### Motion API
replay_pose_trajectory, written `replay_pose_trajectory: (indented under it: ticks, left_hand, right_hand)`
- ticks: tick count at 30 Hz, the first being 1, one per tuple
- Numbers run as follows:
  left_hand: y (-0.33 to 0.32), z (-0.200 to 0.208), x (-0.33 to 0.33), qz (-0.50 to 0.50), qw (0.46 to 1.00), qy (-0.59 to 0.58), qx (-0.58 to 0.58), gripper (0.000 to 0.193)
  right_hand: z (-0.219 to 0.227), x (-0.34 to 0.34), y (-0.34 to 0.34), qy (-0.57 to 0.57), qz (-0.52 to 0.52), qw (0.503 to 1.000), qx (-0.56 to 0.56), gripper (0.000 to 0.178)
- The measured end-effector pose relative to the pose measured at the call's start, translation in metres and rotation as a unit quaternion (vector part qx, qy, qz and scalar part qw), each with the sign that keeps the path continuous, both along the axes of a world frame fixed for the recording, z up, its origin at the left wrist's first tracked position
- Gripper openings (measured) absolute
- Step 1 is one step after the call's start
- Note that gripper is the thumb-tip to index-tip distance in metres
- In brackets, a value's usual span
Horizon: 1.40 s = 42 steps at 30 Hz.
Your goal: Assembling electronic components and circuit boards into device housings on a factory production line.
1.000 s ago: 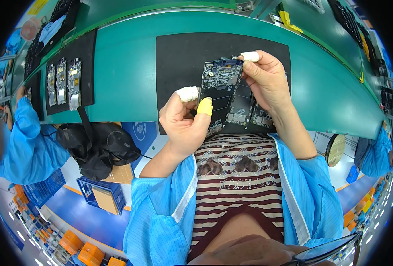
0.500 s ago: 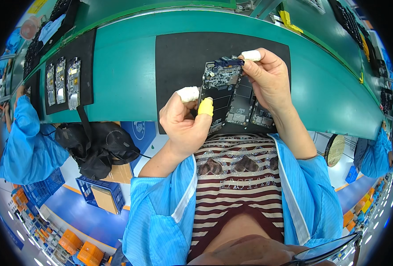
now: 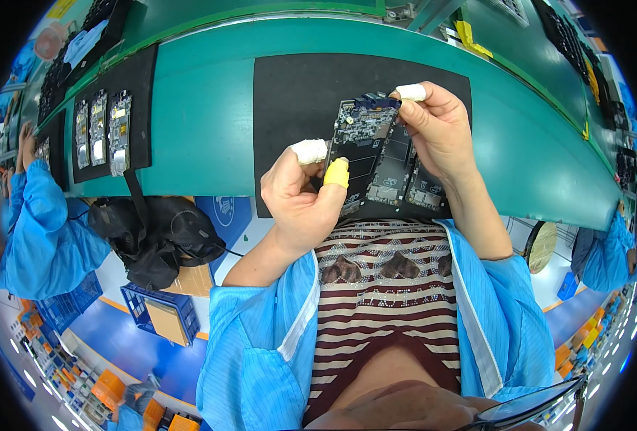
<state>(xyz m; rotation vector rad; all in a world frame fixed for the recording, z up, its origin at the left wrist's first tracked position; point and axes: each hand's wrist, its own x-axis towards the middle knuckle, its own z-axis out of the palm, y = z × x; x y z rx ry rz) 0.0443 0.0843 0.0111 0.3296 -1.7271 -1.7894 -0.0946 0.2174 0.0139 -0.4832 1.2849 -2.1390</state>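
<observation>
A long black circuit board [image 3: 358, 154] is raised and tilted over a black mat [image 3: 289, 93]. Its upper end is crowded with small components. My left hand [image 3: 300, 194] grips the board's left edge between thumb and fingers, with a yellow finger cot on the thumb and a white one on a finger. At the top right corner, my right hand [image 3: 440, 133] pinches the end of a dark blue strip [image 3: 377, 103] along the board's upper edge; its index finger has a white cot. Two similar boards [image 3: 390, 176] lie on the mat to the right, partly hidden.
Three narrow circuit boards [image 3: 120, 133] lie on another black mat [image 3: 144, 86] at the left of the green bench [image 3: 203, 108]. Below them hangs a black bag [image 3: 167, 237]. Co-workers in blue sit at left [image 3: 45, 237] and right. A blue crate [image 3: 142, 316] stands on the floor.
Both hands and the held board have shifted very slightly right. Their grip looks the same. The co-worker at the left has moved their hands.
</observation>
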Motion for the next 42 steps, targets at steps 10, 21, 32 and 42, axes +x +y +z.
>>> replay_pose_trajectory:
  ticks: [10, 21, 32, 42]
  left_hand:
    - [-0.0001, -0.0007, -0.0016, -0.002, 1.0, -0.002, -0.006, 0.017]
    - [0.0009, -0.0018, -0.0015, 0.0, 1.0, -0.005, 0.009, 0.018]
    - [0.0015, -0.0002, -0.0009, -0.005, 1.0, -0.001, 0.013, 0.017]
    - [0.0011, 0.0002, -0.0001, -0.005, 1.0, -0.011, 0.011, 0.017]
  right_hand:
    - [-0.0012, -0.0032, 0.0025, -0.037, 0.022, 0.999, -0.005, 0.017]
    - [-0.0049, -0.001, 0.0035, -0.034, 0.004, 0.999, 0.001, 0.017]
    - [-0.0025, 0.0021, 0.0023, -0.035, -0.007, 0.999, 0.004, 0.017]
    - [-0.0005, 0.0038, 0.0015, -0.023, -0.016, 1.0, 0.006, 0.017]
